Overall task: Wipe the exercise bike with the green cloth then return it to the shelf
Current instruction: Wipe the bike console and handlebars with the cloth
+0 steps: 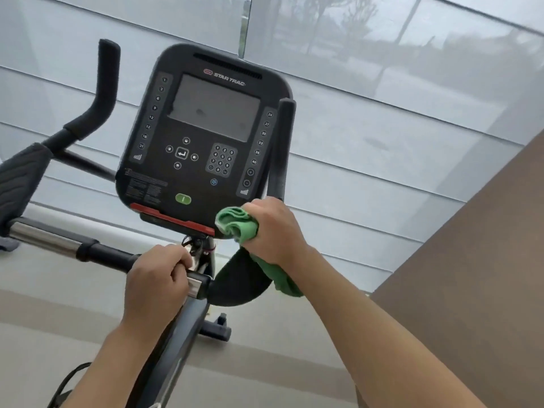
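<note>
Now two hands: right hand (272, 231) grips one green cloth (237, 223), left hand (156, 278) clasps one handlebar (88, 248).

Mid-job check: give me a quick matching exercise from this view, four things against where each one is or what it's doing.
Things:
1. green cloth
2. left hand
3. right hand
4. green button

States:
A. on the console face, below the keypad
B. gripping the handlebar by the stem
C. bunched at the console's lower right corner
D. closed around the cloth

Pairs: 1-C, 2-B, 3-D, 4-A
</note>
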Action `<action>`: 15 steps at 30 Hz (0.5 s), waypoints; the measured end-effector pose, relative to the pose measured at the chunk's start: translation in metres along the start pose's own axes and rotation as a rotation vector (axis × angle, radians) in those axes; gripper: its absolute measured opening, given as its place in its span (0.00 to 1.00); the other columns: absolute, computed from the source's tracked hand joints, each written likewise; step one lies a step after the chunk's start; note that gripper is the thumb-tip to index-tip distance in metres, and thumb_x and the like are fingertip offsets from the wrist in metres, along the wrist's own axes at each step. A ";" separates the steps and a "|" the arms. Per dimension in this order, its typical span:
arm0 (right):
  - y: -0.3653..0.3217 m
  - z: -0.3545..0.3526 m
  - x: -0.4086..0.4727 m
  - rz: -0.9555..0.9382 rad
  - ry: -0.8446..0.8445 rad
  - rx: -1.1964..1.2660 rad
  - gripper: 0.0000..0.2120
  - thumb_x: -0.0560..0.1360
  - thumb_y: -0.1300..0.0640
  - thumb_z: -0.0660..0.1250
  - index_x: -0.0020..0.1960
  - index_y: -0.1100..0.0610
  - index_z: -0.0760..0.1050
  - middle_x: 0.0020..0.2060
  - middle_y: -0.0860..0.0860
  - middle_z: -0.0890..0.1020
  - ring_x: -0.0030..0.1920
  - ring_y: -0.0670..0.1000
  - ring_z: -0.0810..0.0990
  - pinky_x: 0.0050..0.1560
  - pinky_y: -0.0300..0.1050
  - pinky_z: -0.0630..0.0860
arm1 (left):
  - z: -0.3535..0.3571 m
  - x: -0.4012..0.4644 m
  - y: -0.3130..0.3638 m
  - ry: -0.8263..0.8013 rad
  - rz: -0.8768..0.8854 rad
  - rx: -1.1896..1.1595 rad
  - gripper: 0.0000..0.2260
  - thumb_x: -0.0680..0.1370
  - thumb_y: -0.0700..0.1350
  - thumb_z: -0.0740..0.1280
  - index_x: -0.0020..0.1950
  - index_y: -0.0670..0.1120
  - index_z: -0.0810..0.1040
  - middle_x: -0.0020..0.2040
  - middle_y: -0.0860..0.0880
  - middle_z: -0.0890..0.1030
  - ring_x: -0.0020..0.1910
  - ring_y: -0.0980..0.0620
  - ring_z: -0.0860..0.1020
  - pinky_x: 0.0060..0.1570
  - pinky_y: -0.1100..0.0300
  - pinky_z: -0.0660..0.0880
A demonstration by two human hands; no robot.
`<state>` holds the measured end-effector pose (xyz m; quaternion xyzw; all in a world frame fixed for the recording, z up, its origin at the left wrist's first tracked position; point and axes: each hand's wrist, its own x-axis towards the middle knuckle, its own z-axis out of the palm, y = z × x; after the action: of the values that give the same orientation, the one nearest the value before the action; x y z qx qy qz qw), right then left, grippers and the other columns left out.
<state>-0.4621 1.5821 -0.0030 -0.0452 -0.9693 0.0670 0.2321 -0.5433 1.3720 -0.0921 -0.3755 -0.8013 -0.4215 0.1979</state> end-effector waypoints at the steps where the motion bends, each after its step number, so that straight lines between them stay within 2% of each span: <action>1: 0.001 -0.001 0.007 0.046 0.007 -0.021 0.12 0.70 0.43 0.66 0.38 0.51 0.72 0.33 0.48 0.77 0.37 0.55 0.73 0.41 0.49 0.70 | 0.002 -0.001 -0.001 0.010 0.002 0.018 0.12 0.77 0.30 0.63 0.39 0.44 0.78 0.33 0.50 0.76 0.33 0.51 0.73 0.36 0.57 0.73; 4: -0.012 0.006 0.004 0.100 -0.019 -0.039 0.14 0.71 0.44 0.70 0.36 0.51 0.71 0.32 0.46 0.74 0.37 0.54 0.73 0.39 0.51 0.74 | 0.006 -0.002 -0.003 0.042 0.022 0.041 0.11 0.76 0.34 0.58 0.38 0.44 0.77 0.33 0.50 0.76 0.33 0.49 0.72 0.35 0.51 0.71; 7: -0.039 0.024 -0.023 0.009 -0.003 -0.024 0.11 0.69 0.49 0.74 0.35 0.53 0.75 0.31 0.48 0.76 0.36 0.55 0.71 0.45 0.51 0.72 | 0.007 -0.002 0.000 0.071 0.024 0.040 0.10 0.75 0.34 0.58 0.38 0.42 0.76 0.33 0.49 0.75 0.33 0.47 0.71 0.35 0.54 0.67; 11: -0.068 0.039 -0.050 -0.018 0.066 0.002 0.09 0.70 0.49 0.72 0.41 0.56 0.80 0.36 0.51 0.80 0.41 0.56 0.73 0.53 0.52 0.72 | 0.001 -0.003 -0.003 0.109 -0.098 -0.130 0.09 0.73 0.29 0.60 0.44 0.43 0.72 0.42 0.46 0.80 0.39 0.45 0.74 0.38 0.52 0.71; 15: -0.079 0.037 -0.062 -0.001 0.121 0.058 0.10 0.73 0.51 0.73 0.44 0.58 0.82 0.40 0.52 0.82 0.45 0.56 0.75 0.56 0.52 0.72 | -0.006 -0.005 -0.002 0.083 -0.113 -0.228 0.09 0.73 0.34 0.57 0.47 0.45 0.71 0.46 0.47 0.81 0.43 0.45 0.76 0.41 0.63 0.70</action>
<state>-0.4278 1.4928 -0.0512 -0.0421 -0.9512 0.0922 0.2915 -0.5421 1.3638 -0.0927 -0.3321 -0.7591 -0.5356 0.1630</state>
